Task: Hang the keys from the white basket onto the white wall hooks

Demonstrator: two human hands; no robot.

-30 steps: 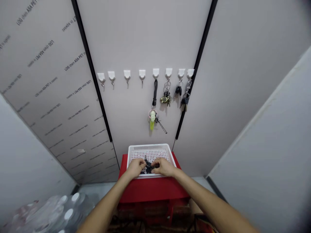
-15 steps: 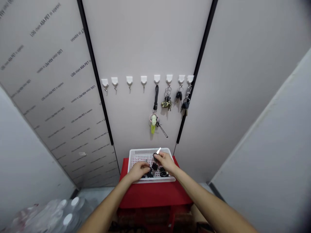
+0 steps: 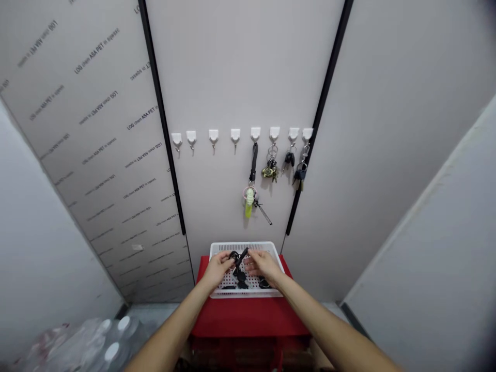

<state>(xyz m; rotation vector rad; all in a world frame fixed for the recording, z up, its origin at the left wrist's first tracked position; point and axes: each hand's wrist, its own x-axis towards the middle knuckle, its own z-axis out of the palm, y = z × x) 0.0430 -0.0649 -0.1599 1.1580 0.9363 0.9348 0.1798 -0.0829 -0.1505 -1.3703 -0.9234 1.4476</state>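
A white perforated basket (image 3: pixel 267 248) sits on a red stand (image 3: pixel 248 312) against the wall. Over the basket, my left hand (image 3: pixel 219 268) and my right hand (image 3: pixel 263 263) both pinch a bunch of black keys (image 3: pixel 238 261) lifted a little above the basket floor. More dark keys (image 3: pixel 264 283) lie in the basket under my right hand. On the wall above runs a row of white hooks (image 3: pixel 213 135). The left ones are bare. The right ones carry a black strap with a green charm (image 3: pixel 250 196), a brass key bunch (image 3: pixel 270 170) and two black key sets (image 3: pixel 299 173).
Grey wall panels with black vertical strips (image 3: pixel 165 134) stand behind. The left panel carries printed film. A pack of clear bottles with white caps (image 3: pixel 96 346) lies on the floor at lower left. A slanted grey panel (image 3: pixel 430 248) closes the right side.
My right hand lifted a key out of the basket half a second ago and has come back down; both hands now hold the black key bunch. The view shifted slightly down.
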